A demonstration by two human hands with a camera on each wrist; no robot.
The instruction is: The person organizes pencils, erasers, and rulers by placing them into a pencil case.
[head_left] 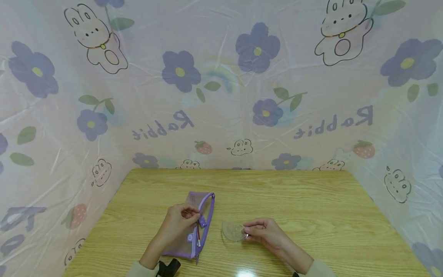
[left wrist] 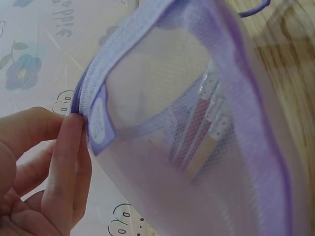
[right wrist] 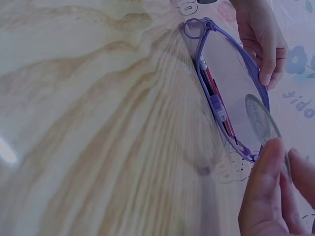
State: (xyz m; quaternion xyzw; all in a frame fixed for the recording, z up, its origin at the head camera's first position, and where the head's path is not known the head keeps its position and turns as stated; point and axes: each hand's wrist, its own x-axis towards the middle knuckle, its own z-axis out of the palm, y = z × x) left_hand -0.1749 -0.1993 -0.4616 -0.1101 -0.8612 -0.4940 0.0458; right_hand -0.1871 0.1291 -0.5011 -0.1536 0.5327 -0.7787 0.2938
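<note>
A purple-trimmed mesh pencil case (head_left: 178, 245) lies on the table with its zip side gaping. My left hand (head_left: 178, 223) pinches one edge of that opening between thumb and fingers. Through the mesh in the left wrist view, several pencils (left wrist: 197, 132) are visible inside. The right wrist view shows a red pencil (right wrist: 215, 88) and a small purple item (right wrist: 216, 105) within the mouth. Just right of the case, apart from it in the head view, my right hand (head_left: 268, 234) holds a clear protractor (head_left: 232, 231) by its edge.
The wood-grain table (head_left: 311, 204) stretches to both sides and behind the case. A printed curtain (head_left: 221, 96) with flowers and rabbits encloses the back and sides. A dark wrist strap (head_left: 168, 268) sits by my left sleeve.
</note>
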